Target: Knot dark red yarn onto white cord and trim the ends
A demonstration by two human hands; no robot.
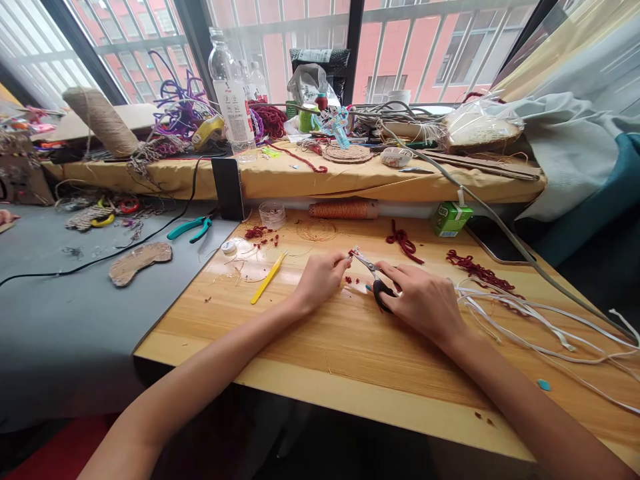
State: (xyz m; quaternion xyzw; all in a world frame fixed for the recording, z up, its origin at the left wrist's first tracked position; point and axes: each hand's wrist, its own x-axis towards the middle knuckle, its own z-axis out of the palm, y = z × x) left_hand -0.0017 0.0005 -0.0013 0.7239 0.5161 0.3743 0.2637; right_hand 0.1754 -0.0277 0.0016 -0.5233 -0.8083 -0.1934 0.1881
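My right hand (425, 293) is closed around black-handled scissors (383, 297), whose blades point up and left. The blade tips meet a small red and whitish piece (353, 252) pinched at the fingertips of my left hand (323, 277). That piece is too small to name, and the fingers partly cover it. Dark red snippets (350, 281) lie on the wooden table just below the blades. Yellow tweezers (269, 277) rest to the left of my left hand.
Dark red yarn (403, 241) and white cords (545, 327) lie on the right. A clear round container (273, 215), an orange thread spool (344, 209) and a green carton (451, 219) stand at the back. Teal pliers (191, 228) lie left, below a cluttered ledge (290, 175).
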